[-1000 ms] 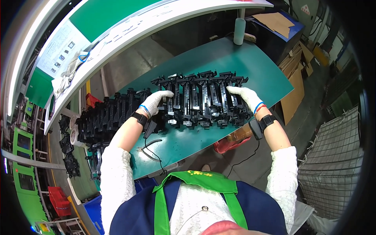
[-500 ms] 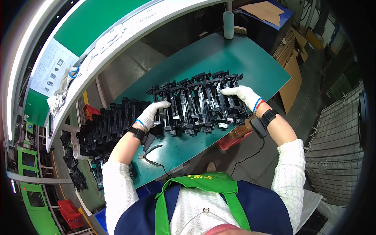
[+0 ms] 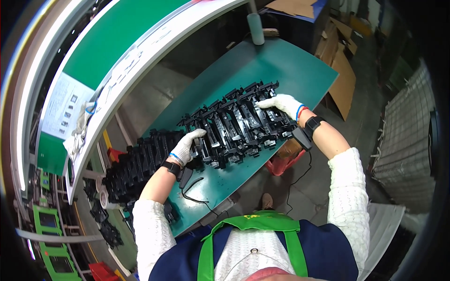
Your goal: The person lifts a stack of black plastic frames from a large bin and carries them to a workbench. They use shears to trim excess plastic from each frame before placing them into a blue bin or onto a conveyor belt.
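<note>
A slanting row of long, black moulded plastic parts (image 3: 233, 122) stands packed side by side on the green table (image 3: 295, 58). My left hand (image 3: 186, 146), in a white knit glove, grips the left end of this row, its thumb laid over the top. At the opposite end my right hand (image 3: 282, 104), gloved alike, clasps the outermost parts with the thumb on top and the other fingers largely hidden behind. Close to my left wrist lies a hand tool with dark curved handles (image 3: 193, 191), partly covered by a wrist-worn device.
More black parts (image 3: 140, 159) are lined up on the left, beside a white roll (image 3: 104, 199). A pale bottle (image 3: 255, 29) stands at the far edge. Cardboard (image 3: 343, 84) leans beyond the right edge, and a red container (image 3: 283, 161) sits below the near edge. Thin cables hang from both wrist devices.
The whole view has turned and shifted somewhat. Both hands stay at the two ends of the row; the right thumb now reaches a little further over the parts.
</note>
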`<state>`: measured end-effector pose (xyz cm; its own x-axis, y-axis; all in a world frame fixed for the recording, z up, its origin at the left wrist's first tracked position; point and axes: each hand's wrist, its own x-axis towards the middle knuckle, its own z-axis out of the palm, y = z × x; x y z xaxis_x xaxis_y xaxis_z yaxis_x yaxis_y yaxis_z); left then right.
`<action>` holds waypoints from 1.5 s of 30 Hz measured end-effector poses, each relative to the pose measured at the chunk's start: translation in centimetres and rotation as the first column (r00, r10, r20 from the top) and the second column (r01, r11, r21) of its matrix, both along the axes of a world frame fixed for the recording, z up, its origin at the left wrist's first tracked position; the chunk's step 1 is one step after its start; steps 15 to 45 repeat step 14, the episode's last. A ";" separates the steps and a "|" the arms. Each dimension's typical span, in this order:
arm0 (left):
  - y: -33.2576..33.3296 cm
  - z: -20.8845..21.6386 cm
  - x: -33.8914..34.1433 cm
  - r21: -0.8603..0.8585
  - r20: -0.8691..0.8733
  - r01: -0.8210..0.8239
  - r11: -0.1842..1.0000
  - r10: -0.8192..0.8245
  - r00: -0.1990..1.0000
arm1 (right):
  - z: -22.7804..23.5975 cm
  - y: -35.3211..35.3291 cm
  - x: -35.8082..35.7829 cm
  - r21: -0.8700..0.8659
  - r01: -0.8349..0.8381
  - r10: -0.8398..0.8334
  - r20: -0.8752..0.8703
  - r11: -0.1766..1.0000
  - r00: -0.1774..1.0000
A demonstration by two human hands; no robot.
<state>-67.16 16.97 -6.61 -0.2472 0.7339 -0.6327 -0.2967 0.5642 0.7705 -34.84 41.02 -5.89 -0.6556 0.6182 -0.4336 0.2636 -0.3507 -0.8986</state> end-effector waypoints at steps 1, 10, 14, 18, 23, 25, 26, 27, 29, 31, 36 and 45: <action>-0.4 -0.1 0.2 0.023 0.043 -0.002 1.000 0.001 0.999 | -0.1 -0.8 0.6 0.029 0.009 -0.009 0.007 1.000 1.000; -6.6 1.8 7.0 0.284 0.001 0.267 0.921 -0.279 0.960 | -2.9 -16.4 14.5 -0.020 0.243 -0.243 -0.129 0.970 0.961; -7.3 -2.0 10.6 0.357 -0.021 0.509 0.783 -0.538 0.842 | -1.0 -28.9 21.3 0.107 0.489 -0.462 -0.205 0.866 0.863; -7.3 -2.0 10.6 0.357 -0.021 0.509 0.783 -0.538 0.842 | -1.0 -28.9 21.3 0.107 0.489 -0.462 -0.205 0.866 0.863; -7.3 -2.0 10.6 0.357 -0.021 0.509 0.783 -0.538 0.842 | -1.0 -28.9 21.3 0.107 0.489 -0.462 -0.205 0.866 0.863; -7.3 -2.0 10.6 0.357 -0.021 0.509 0.783 -0.538 0.842 | -1.0 -28.9 21.3 0.107 0.489 -0.462 -0.205 0.866 0.863; -7.3 -2.0 10.6 0.357 -0.021 0.509 0.783 -0.538 0.842 | -1.0 -28.9 21.3 0.107 0.489 -0.462 -0.205 0.866 0.863; -7.3 -2.0 10.6 0.357 -0.021 0.509 0.783 -0.538 0.842 | -1.0 -28.9 21.3 0.107 0.489 -0.462 -0.205 0.866 0.863; -7.3 -2.0 10.6 0.357 -0.021 0.509 0.783 -0.538 0.842 | -1.0 -28.9 21.3 0.107 0.489 -0.462 -0.205 0.866 0.863; -7.3 -2.0 10.6 0.357 -0.021 0.509 0.783 -0.538 0.842 | -1.0 -28.9 21.3 0.107 0.489 -0.462 -0.205 0.866 0.863; -7.3 -2.0 10.6 0.357 -0.021 0.509 0.783 -0.538 0.842 | -1.0 -28.9 21.3 0.107 0.489 -0.462 -0.205 0.866 0.863; -7.3 -2.0 10.6 0.357 -0.021 0.509 0.783 -0.538 0.842 | -1.0 -28.9 21.3 0.107 0.489 -0.462 -0.205 0.866 0.863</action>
